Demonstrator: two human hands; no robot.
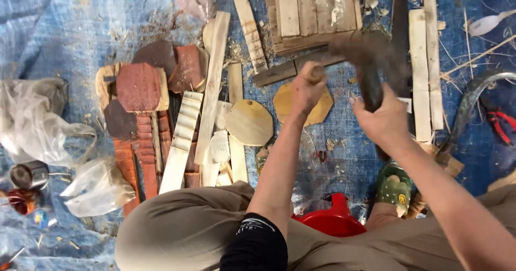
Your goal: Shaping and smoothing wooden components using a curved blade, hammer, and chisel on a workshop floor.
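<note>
left hand (305, 91) grips a small wooden peg (316, 73) | right hand (382, 121) grips a blurred hammer (364, 61) | wood bits on blue tarp (59, 40)

A dark hammer (371, 66), its head blurred, is raised in the right hand's (382, 121) closed grip above the blue tarp (64, 40), near its far edge. A short wooden peg (315, 74) stands upright, pinched in the left hand (305, 92) beside a dark plank (279, 72).
</note>
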